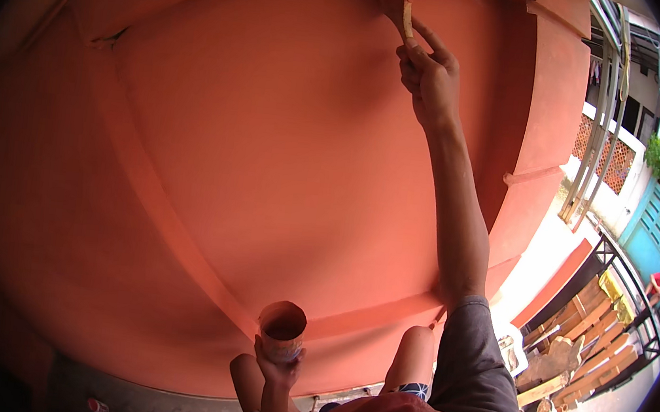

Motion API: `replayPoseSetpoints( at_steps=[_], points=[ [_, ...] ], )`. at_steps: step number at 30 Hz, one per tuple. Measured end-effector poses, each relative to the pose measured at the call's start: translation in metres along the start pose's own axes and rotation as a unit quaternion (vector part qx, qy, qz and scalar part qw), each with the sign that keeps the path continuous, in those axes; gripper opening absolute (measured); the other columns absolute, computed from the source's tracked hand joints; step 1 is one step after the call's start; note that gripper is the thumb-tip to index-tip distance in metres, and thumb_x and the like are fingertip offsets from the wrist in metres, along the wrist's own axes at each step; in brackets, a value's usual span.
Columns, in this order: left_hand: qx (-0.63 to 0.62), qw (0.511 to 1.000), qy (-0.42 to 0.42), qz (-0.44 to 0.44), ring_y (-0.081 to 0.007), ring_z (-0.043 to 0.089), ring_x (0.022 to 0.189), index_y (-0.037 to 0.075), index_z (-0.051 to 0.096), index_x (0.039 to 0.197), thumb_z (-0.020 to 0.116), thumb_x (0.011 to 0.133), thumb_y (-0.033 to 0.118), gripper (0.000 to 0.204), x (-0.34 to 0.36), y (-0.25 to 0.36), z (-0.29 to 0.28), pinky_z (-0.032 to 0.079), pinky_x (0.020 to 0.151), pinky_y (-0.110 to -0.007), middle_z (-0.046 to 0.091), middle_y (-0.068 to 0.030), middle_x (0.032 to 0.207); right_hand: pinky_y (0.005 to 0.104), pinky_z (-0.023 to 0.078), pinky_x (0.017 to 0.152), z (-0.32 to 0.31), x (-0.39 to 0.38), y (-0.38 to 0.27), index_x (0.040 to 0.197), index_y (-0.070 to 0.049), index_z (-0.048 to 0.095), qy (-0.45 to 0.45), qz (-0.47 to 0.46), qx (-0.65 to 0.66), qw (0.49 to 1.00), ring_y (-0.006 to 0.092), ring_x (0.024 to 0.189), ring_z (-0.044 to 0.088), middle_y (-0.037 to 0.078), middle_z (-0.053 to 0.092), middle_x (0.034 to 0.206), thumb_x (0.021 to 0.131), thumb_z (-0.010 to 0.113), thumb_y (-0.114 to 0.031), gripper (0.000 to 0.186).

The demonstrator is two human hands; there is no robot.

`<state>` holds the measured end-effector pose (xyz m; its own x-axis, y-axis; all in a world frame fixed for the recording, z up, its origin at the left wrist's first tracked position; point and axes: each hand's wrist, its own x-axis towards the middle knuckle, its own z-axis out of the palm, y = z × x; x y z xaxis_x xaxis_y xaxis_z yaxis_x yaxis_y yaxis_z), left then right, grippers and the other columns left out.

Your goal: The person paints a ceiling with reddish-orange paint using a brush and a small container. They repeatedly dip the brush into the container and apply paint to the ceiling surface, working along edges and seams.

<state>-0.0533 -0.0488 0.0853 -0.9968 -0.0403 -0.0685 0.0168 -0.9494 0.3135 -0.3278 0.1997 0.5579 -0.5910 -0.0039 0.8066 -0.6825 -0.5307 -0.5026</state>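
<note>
High up near the top edge, my right hand grips a paintbrush by its wooden handle, with the arm stretched far out. The brush head meets the orange-red wall close to its upper moulding; its bristles are hard to make out. Low in the view, my left hand is wrapped round a paint can, held roughly upright with its open mouth facing up. The inside of the can looks reddish brown, and I cannot tell how full it is.
Raised mouldings frame the wall panel, with a pillar at its right. Stacked wooden planks lie by a black railing at the lower right. Beyond are a blue gate and a person in red. A small red item lies on the floor.
</note>
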Motion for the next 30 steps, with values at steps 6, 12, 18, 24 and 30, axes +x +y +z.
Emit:
replayPoseSetpoints(
  at_steps=[6,12,18,24,30],
  points=[
    [0.028,0.999,0.021,-0.021,-0.0262,0.057,0.05,0.008,0.057,0.124,0.049,0.087,0.079,0.081,0.006,-0.019,0.02,0.048,0.033,-0.028,0.06,-0.0177,0.077,0.0203,0.026,0.043,-0.096,0.018,-0.02,0.142,0.0,0.053,0.107,-0.031,0.032,0.993,0.002,0.052,0.037,0.006,0.06,0.079,0.1,0.056,-0.004,0.042],
    [0.042,0.998,0.036,-0.018,-0.0266,0.059,0.055,0.007,0.058,0.123,0.046,0.087,0.08,0.082,0.004,-0.022,0.03,0.046,0.032,-0.028,0.062,-0.0174,0.083,0.0219,0.03,0.044,-0.12,0.021,-0.037,0.139,0.0,0.054,0.17,-0.05,0.025,0.984,0.0041,0.052,0.039,0.002,0.057,0.077,0.102,0.053,-0.004,0.038],
    [0.019,0.999,0.03,-0.015,-0.0274,0.06,0.058,0.009,0.059,0.121,0.047,0.089,0.077,0.076,0.005,-0.025,0.038,0.046,0.031,-0.029,0.064,-0.0149,0.089,0.0241,0.032,0.044,-0.125,0.028,-0.042,0.136,-0.006,0.054,0.202,-0.056,-0.038,0.977,0.0057,0.053,0.041,-0.001,0.052,0.076,0.103,0.053,-0.007,0.033],
    [0.01,1.0,0.008,-0.025,-0.029,0.06,0.058,0.01,0.06,0.121,0.05,0.091,0.073,0.071,0.005,-0.032,0.017,0.047,0.031,-0.03,0.065,-0.0138,0.094,0.0257,0.037,0.051,-0.083,0.032,-0.037,0.14,-0.007,0.049,0.21,-0.046,-0.045,0.975,0.0078,0.06,0.043,0.005,0.054,0.083,0.105,0.055,-0.012,0.036],
    [-0.022,0.997,-0.072,-0.031,-0.0285,0.057,0.071,0.003,0.055,0.132,0.048,0.093,0.067,0.076,0.009,-0.04,0.026,0.047,0.036,-0.032,0.063,-0.014,0.115,0.0265,0.037,0.046,-0.024,0.024,-0.029,0.138,-0.001,0.046,0.176,-0.052,-0.01,0.983,0.0079,0.054,0.042,0.005,0.053,0.076,0.105,0.051,-0.012,0.035]
  ],
)
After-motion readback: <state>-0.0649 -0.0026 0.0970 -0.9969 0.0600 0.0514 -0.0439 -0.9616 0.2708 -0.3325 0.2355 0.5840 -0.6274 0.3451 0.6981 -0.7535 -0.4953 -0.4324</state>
